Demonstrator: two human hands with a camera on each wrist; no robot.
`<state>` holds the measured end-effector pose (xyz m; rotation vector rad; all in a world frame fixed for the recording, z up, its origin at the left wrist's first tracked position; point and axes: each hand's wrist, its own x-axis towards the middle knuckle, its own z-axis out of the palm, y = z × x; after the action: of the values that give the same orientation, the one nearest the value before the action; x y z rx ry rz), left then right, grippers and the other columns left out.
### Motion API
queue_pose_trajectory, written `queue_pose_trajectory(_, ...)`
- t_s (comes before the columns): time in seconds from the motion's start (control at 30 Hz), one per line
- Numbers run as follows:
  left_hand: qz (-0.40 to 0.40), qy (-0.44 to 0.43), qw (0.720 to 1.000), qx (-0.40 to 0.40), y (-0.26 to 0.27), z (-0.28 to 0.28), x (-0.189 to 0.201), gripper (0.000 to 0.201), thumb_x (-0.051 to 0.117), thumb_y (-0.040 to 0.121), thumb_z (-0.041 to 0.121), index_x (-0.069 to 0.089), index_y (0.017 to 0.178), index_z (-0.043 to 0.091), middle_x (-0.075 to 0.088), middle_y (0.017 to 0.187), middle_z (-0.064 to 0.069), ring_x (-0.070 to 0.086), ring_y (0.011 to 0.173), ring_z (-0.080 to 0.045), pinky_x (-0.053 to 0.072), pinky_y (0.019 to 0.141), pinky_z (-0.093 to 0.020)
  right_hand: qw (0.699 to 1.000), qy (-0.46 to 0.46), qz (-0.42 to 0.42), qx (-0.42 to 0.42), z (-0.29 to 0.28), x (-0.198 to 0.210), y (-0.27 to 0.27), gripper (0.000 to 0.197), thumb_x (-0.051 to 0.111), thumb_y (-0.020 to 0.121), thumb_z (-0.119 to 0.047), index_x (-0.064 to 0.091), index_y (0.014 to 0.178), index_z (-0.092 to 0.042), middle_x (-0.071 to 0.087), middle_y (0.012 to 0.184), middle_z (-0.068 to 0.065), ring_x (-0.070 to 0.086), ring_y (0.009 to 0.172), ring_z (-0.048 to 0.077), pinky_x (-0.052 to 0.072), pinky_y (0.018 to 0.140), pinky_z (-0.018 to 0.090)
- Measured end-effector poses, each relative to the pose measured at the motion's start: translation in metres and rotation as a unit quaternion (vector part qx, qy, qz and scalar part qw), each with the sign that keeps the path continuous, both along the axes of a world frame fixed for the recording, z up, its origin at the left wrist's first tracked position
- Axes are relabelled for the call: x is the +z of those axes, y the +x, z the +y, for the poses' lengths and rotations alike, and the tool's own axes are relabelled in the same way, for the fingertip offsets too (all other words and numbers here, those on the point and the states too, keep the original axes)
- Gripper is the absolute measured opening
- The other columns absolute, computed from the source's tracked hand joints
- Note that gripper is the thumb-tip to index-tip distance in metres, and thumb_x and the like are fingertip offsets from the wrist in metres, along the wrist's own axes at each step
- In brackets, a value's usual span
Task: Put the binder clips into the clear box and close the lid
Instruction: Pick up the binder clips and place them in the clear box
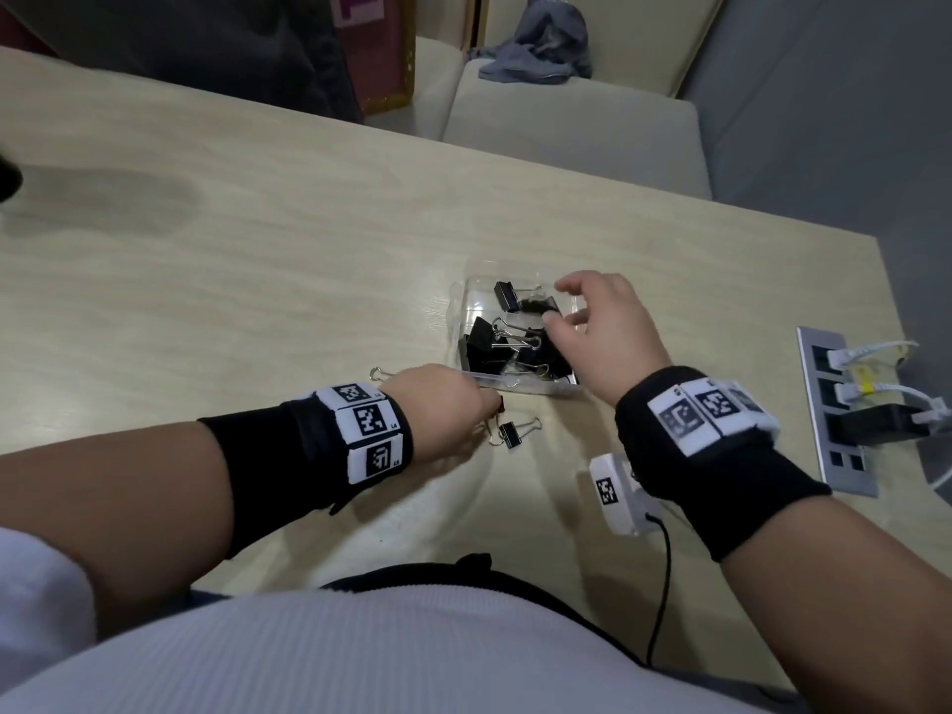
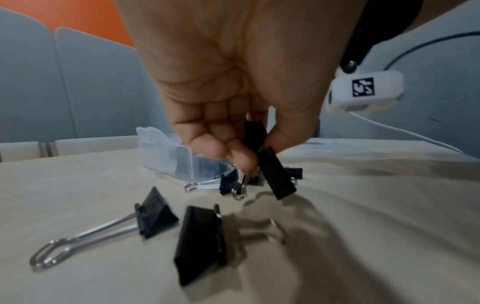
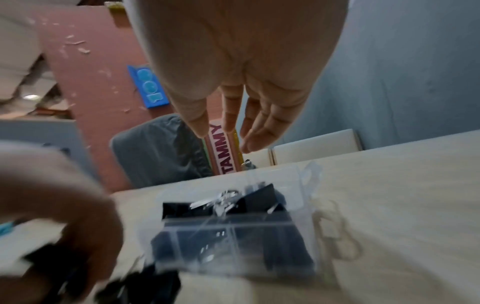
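A clear box (image 1: 460, 306) stands open on the pale wooden table, with several black binder clips (image 1: 492, 342) inside. My right hand (image 1: 559, 304) hovers over the box with relaxed fingers, holding nothing; in the right wrist view the fingers (image 3: 259, 131) are straight above the box (image 3: 302, 185). My left hand (image 2: 255, 148) is just in front of the box (image 2: 166, 152) and pinches a black binder clip (image 2: 275, 174) between thumb and fingers. Two loose clips (image 2: 155, 216) (image 2: 200, 242) lie on the table under it. In the head view a small clip (image 1: 510, 434) lies by the left hand (image 1: 489, 412).
A socket panel (image 1: 837, 471) with plugged white cables is set into the table at the right edge. A white tagged module (image 1: 613, 492) with a black cable hangs under my right wrist. Cream chairs with a grey cloth (image 1: 541, 43) stand beyond the far edge.
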<state>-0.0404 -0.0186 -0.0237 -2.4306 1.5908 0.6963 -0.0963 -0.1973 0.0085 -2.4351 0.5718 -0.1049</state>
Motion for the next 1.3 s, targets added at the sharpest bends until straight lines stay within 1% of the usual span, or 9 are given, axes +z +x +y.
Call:
queue_pose_trajectory(0.13,0.032,-0.030,0.999,0.022,0.010,0.000,0.011,0.027,0.060,0.083,0.030,0.055,0.106,0.017,0.066,0.098,-0.007,0.063,0.087,-0.030,0.052,0.069,-0.039,0.982,-0.057,0.092,0.155,0.021,-0.019,-0.023,0.009,0.055,0.087,-0.024,0.062,0.093,-0.023,0.057,0.091,-0.003,0.059,0.082,0.018,0.051,0.076,0.034)
queue_pose_trajectory(0.27,0.089,-0.110,0.987,0.079,0.024,0.000,0.029,0.027,0.061,0.080,0.028,0.064,0.106,0.023,0.069,0.087,0.001,0.061,0.077,-0.020,0.048,0.068,-0.028,0.948,-0.100,0.182,0.241,0.035,-0.044,-0.047,0.030,0.057,0.085,-0.033,0.056,0.114,-0.025,0.053,0.114,0.000,0.056,0.100,0.022,0.051,0.081,0.038)
queue_pose_trajectory(0.37,0.110,-0.189,0.961,0.167,0.038,-0.004,0.040,0.025,0.063,0.080,0.024,0.066,0.104,0.024,0.067,0.082,0.002,0.056,0.073,-0.015,0.045,0.068,-0.024,0.941,-0.106,0.179,0.265,0.039,-0.056,-0.056,0.034,0.057,0.085,-0.024,0.053,0.119,-0.022,0.050,0.120,0.004,0.050,0.108,0.026,0.050,0.085,0.040)
queue_pose_trajectory(0.47,0.128,-0.275,0.914,0.271,0.057,-0.015,0.041,0.022,0.064,0.080,0.020,0.067,0.102,0.024,0.068,0.084,0.005,0.064,0.080,-0.016,0.051,0.074,-0.027,0.945,-0.114,0.177,0.249,0.040,-0.057,-0.057,0.029,0.052,0.088,-0.020,0.054,0.118,-0.017,0.052,0.115,0.006,0.051,0.107,0.028,0.049,0.080,0.037)
queue_pose_trajectory(0.6,0.126,-0.328,0.874,0.335,0.079,-0.034,0.036,0.020,0.062,0.084,0.019,0.064,0.103,0.020,0.072,0.089,0.003,0.065,0.085,-0.015,0.044,0.071,-0.023,0.959,-0.109,0.152,0.211,0.038,-0.047,-0.058,0.030,0.053,0.085,-0.034,0.056,0.113,-0.023,0.057,0.110,-0.002,0.054,0.104,0.019,0.051,0.081,0.035)
queue_pose_trajectory(0.83,0.069,-0.289,0.896,0.331,0.094,-0.046,0.017,0.023,0.061,0.087,0.018,0.062,0.110,0.018,0.073,0.104,-0.005,0.064,0.097,-0.023,0.044,0.078,-0.027,0.999,0.024,0.023,0.033,0.022,-0.016,-0.026,0.023,0.063,0.083,-0.035,0.060,0.104,-0.027,0.056,0.093,-0.007,0.055,0.073,0.003,0.049,0.070,0.025)
queue_pose_trajectory(1.0,0.087,-0.298,0.890,0.333,0.094,-0.042,0.016,0.029,0.063,0.087,0.017,0.056,0.116,0.018,0.072,0.105,-0.003,0.064,0.097,-0.022,0.043,0.077,-0.026,0.991,0.090,-0.029,-0.095,0.002,-0.006,0.007,0.047,0.064,0.087,-0.036,0.051,0.129,-0.019,0.063,0.116,0.000,0.064,0.089,0.012,0.053,0.088,0.037)
queue_pose_trajectory(1.17,0.133,-0.311,0.888,0.312,0.092,-0.037,0.019,0.041,0.065,0.087,0.017,0.051,0.126,0.018,0.064,0.123,-0.004,0.065,0.107,-0.017,0.049,0.093,-0.031,0.996,0.065,0.015,-0.059,0.008,-0.009,0.007,0.046,0.059,0.089,-0.034,0.048,0.131,-0.019,0.057,0.127,0.003,0.062,0.099,0.015,0.049,0.094,0.035)
queue_pose_trajectory(1.3,0.075,-0.284,0.900,0.324,0.096,-0.020,0.019,0.033,0.057,0.086,0.013,0.053,0.119,0.019,0.063,0.112,-0.002,0.063,0.094,-0.020,0.050,0.082,-0.034,0.996,0.034,0.043,0.066,0.030,-0.017,-0.014,0.024,0.058,0.090,-0.027,0.059,0.113,-0.023,0.054,0.106,-0.006,0.058,0.087,0.009,0.051,0.087,0.031)
